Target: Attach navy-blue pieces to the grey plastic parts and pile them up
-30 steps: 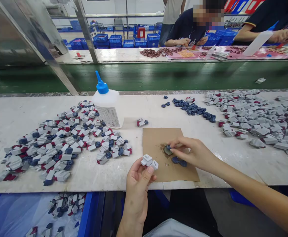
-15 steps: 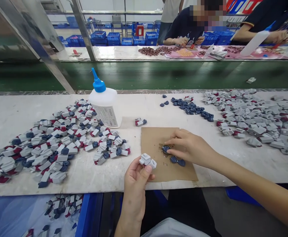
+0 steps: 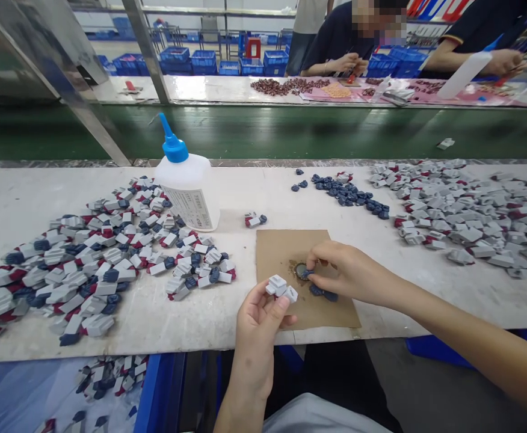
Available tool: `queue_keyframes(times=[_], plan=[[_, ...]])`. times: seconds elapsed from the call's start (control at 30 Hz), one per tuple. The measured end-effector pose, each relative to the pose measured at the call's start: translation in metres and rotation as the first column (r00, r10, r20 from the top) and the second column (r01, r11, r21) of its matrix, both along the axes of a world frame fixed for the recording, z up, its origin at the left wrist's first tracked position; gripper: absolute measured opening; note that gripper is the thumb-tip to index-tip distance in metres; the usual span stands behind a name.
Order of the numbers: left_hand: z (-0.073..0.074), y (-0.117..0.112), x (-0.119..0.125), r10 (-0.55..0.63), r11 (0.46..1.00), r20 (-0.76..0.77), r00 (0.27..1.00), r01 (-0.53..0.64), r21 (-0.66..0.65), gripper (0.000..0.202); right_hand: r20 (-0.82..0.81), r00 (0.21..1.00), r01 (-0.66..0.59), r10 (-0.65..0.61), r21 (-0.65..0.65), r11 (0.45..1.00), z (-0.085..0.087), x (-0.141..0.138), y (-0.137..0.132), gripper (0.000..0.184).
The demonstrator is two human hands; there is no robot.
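Note:
My left hand [image 3: 260,328] is closed around a small light-grey block piece [image 3: 278,285], held over the near left part of a brown cardboard sheet [image 3: 277,252]. Between thumb and fingertips my right hand [image 3: 335,267] pinches a small dark-blue piece [image 3: 309,274]. That piece is at the edge of a small round dish [image 3: 300,270] on the cardboard; whether it touches the dish I cannot tell. More dark-blue pieces [image 3: 324,293] lie just below my right fingers. A joined grey, red and blue piece [image 3: 255,220] sits beyond the sheet.
A white bottle with a blue nozzle [image 3: 186,186] stands behind a pile of joined pieces [image 3: 87,258] at left. Loose blue pieces [image 3: 349,193] and a grey-and-red heap [image 3: 484,216] lie at right. A blue bin [image 3: 153,391] is below. Two people work across the green strip [image 3: 290,132].
My right hand has lifted the dark-blue piece slightly to the right, uncovering the round dish. My left hand has shifted a little right with the grey piece. The view has moved slightly.

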State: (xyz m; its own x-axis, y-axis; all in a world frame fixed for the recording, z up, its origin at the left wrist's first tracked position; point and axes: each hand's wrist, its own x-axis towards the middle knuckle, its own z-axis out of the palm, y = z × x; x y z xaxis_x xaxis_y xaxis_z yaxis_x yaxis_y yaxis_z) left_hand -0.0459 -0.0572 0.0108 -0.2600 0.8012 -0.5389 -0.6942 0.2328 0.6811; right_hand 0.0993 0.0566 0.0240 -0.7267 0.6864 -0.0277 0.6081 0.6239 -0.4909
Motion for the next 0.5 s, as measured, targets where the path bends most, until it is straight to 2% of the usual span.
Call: queue_keyframes(times=[0.13, 0.33, 0.5], plan=[[0.001, -0.001, 0.001, 0.017, 1.000, -0.012, 1.000, -0.017, 0.002, 0.030, -0.083, 0.996, 0.004, -0.008, -0.044, 0.999, 0.007, 0.005, -0.006, 0.021], [0.006, 0.000, 0.004, 0.005, 0.999, -0.026, 1.000, -0.004, 0.034, 0.031, -0.227, 0.972, 0.049, -0.055, -0.031, 0.998, 0.016, 0.019, -0.016, 0.020], [0.005, 0.000, 0.004, 0.040, 0.999, -0.068, 0.997, -0.038, 0.024, 0.031, -0.155, 0.975, 0.158, -0.161, -0.030, 0.987, 0.014, 0.030, -0.011, 0.020]])
